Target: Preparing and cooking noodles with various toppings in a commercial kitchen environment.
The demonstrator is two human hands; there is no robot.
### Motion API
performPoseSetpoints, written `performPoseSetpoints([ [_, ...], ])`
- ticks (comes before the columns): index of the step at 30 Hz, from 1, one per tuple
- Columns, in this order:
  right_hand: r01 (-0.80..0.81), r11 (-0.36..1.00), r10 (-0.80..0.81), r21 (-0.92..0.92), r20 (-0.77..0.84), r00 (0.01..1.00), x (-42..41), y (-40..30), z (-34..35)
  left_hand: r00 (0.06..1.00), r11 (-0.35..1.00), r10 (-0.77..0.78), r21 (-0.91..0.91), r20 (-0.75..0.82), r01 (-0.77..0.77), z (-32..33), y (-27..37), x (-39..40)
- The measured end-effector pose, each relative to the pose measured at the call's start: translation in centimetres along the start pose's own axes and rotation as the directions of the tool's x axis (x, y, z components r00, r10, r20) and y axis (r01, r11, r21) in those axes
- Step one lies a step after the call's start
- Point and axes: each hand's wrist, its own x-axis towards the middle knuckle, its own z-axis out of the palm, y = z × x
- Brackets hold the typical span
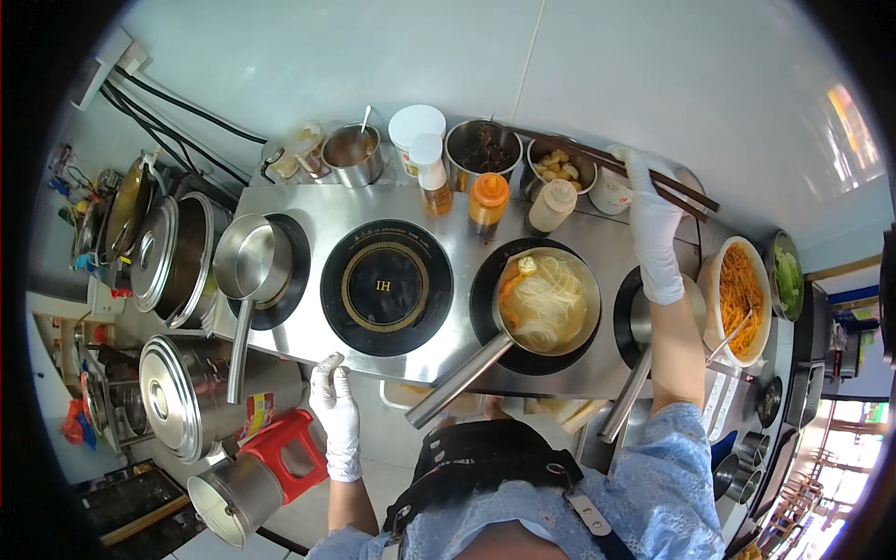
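My gloved right hand (647, 210) reaches to the back right of the steel counter and grips long dark chopsticks (672, 187). Their tips point left, over a steel pot of dark shredded food (483, 150). My gloved left hand (334, 399) hangs at the counter's front edge with its fingers curled, and nothing shows between them. A steel saucepan (549, 301) of white noodles in broth, with orange pieces at its left side, sits on the right-middle cooktop. Beside the dark food stands a steel pot of golden fried pieces (556, 168).
An empty saucepan (253, 259) sits at left, near a bare round cooktop (386, 287). Another saucepan (640, 315) lies partly under my right arm. Squeeze bottles (488, 199) line the back. A bowl of shredded carrot (738, 301) stands right; a lidded stockpot (175, 399) and red stool (294, 455) left.
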Motion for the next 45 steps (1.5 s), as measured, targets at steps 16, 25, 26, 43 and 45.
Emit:
performPoseSetpoints([
  [16,0.037,0.992,-0.052,-0.119,-0.125,0.991,-10.8,-14.6,-15.7,0.983,0.990,0.073,-0.129,0.168,-0.051,0.3,1.3,0.5],
  [25,-0.373,0.877,0.353,-0.302,-0.122,0.928,-18.3,-12.7,-15.2,0.954,0.974,0.162,-0.197,0.251,-0.114,1.0,2.0,0.2],
  [26,-0.338,0.914,0.306,-0.223,-0.167,0.937,-18.6,-13.1,-15.4,0.951,0.973,0.173,-0.196,0.258,-0.124,1.0,2.1,0.1],
  [43,-0.216,0.924,0.204,0.317,0.072,0.976,-28.0,-14.4,-12.6,0.331,0.630,0.377,-0.501,0.865,0.594,10.4,15.2,-10.3],
  [45,-0.441,0.857,0.388,0.267,0.231,0.892,-28.0,-17.4,-12.2,0.344,0.415,0.251,-0.422,0.905,0.806,12.5,16.7,-12.8],
])
